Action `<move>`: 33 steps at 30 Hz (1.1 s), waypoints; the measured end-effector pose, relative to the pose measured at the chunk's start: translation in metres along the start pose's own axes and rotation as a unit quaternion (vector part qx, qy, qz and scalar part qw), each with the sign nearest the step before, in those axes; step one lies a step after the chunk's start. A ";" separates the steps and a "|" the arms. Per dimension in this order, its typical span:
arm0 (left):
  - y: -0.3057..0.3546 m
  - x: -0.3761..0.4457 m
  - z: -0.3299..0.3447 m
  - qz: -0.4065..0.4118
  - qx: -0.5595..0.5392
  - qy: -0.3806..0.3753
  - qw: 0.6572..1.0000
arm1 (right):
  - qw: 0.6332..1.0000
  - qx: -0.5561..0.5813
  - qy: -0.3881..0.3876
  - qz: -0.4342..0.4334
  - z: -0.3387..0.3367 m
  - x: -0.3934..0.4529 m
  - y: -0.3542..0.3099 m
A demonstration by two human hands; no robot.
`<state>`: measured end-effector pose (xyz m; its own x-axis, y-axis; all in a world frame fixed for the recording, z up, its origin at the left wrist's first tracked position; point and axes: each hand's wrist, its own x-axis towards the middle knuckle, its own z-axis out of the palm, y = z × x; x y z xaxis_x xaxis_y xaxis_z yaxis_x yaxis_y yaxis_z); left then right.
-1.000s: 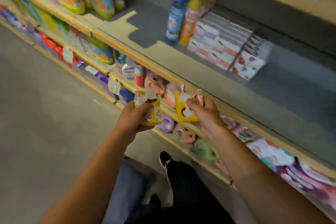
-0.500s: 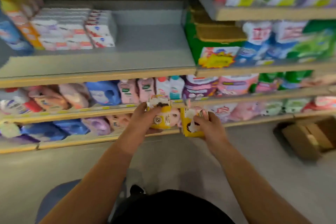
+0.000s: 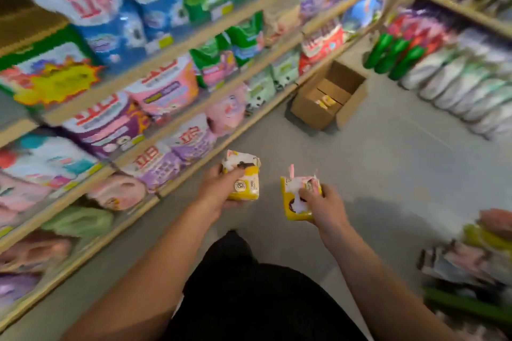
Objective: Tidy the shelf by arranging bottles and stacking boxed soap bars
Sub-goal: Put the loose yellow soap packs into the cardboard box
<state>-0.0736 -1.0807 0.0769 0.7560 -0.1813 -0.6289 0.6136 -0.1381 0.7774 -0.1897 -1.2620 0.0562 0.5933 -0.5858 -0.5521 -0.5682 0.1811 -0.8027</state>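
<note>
A grey concrete floor (image 3: 374, 174) runs down a shop aisle. Along the left stands a long wooden shelf unit (image 3: 177, 44) in several tiers, packed with soft bags of detergent (image 3: 163, 88) in blue, green, pink and purple; the picture is smeared, so the labels cannot be read. At the far end of the aisle an open cardboard box (image 3: 327, 97) sits on the floor, just beside the bottom tier, with some yellow packs inside it. Across the aisle, green bottles (image 3: 396, 57) stand near rows of pale bags on another shelf, and more bagged goods lie at the lower right edge.

The left hand (image 3: 219, 191) grips a yellow-and-white soap box (image 3: 245, 177), fingers curled round its side. The right hand (image 3: 321, 205) holds a second yellow soap box (image 3: 296, 202), thumb and fingers closed over its top and front. The two boxes are a little apart, both held over the floor in front of the person's dark clothing, well away from the shelves.

Half a second ago the view faced the shelves squarely, with the grey shelf of stacked white soap boxes at the upper left and both hands close to the shelf edge. Now the view has swung right along the aisle, that stack is out of sight, the cardboard box lies nearly straight ahead, and the same two boxes remain in the hands.
</note>
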 end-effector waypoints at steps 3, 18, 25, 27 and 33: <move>0.011 0.037 0.069 -0.021 0.044 -0.053 0.997 | 0.998 0.022 0.041 0.040 -0.047 0.037 0.000; 0.127 0.259 0.358 -0.093 0.225 -0.189 0.951 | 0.969 0.087 0.179 0.148 -0.207 0.275 -0.100; 0.174 0.336 0.483 -0.096 0.217 -0.175 0.955 | 0.961 0.113 0.188 0.169 -0.287 0.402 -0.142; 0.182 0.358 0.524 -0.095 0.205 -0.164 0.960 | 0.965 0.105 0.177 0.163 -0.317 0.446 -0.155; 0.212 0.403 0.633 -0.104 0.141 -0.081 0.981 | 0.982 0.054 0.104 0.151 -0.405 0.578 -0.219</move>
<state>0.2170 -1.7989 -0.0072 0.5613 -0.2706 -0.7821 0.6457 -0.4479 0.6184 0.0466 -1.9606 0.0045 0.2721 -0.6389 -0.7196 -0.6298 0.4471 -0.6351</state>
